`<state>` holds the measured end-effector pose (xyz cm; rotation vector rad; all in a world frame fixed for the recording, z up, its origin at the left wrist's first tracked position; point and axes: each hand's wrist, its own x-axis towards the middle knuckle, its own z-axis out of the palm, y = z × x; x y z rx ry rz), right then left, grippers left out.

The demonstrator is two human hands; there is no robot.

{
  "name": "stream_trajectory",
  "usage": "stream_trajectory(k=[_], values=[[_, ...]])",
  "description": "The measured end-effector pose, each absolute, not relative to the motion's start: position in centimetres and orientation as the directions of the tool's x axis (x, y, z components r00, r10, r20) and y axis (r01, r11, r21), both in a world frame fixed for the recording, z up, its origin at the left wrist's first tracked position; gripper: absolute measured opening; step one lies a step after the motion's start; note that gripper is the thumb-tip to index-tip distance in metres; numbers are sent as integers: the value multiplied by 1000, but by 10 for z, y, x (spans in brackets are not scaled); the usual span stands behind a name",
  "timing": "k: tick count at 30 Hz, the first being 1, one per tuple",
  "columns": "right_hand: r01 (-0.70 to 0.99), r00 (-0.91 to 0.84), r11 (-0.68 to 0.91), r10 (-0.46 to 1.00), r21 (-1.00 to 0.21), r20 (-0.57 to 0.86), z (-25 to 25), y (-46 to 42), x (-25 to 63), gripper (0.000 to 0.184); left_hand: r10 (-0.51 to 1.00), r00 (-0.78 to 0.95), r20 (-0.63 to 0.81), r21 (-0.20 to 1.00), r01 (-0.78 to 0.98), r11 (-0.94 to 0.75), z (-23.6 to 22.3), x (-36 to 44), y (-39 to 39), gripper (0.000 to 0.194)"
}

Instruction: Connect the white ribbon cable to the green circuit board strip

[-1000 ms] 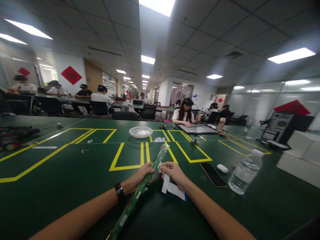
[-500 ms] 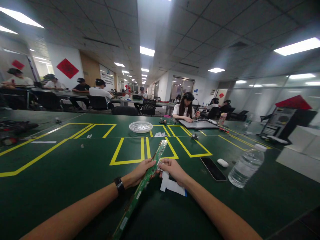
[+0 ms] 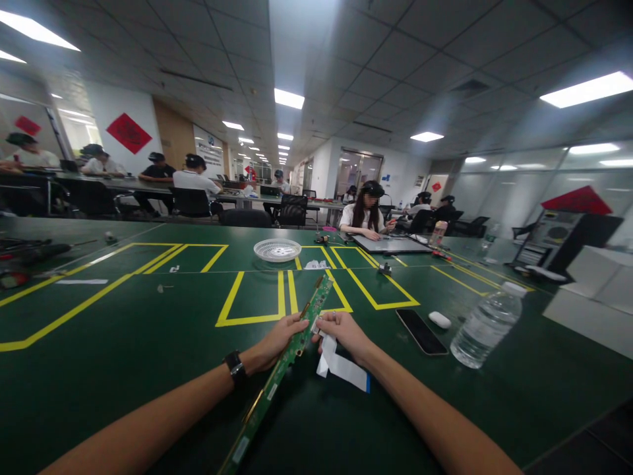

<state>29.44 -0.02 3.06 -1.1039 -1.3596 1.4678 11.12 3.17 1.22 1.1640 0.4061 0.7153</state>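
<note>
Gripped by the left hand, the circuit board is seemingly steadied beside the ribbon cable pinched by the right hand.

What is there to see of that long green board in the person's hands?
The circuit board is a long, narrow green strip carrying small components, pale labels and gold-coloured edging. It is held at a slant above the green table, its far end pointing forward and its near end cut off by the picture's edge. The left hand grips it; the right hand holds the white ribbon against its side.
</note>
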Motion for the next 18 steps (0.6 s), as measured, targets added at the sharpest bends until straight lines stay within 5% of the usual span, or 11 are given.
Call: stream_trajectory(k=[18], values=[[-12, -256, -60, 965, -998, -55, 32, -1, 294, 43, 683, 725, 88, 926, -312, 213, 14, 113, 29, 38]])
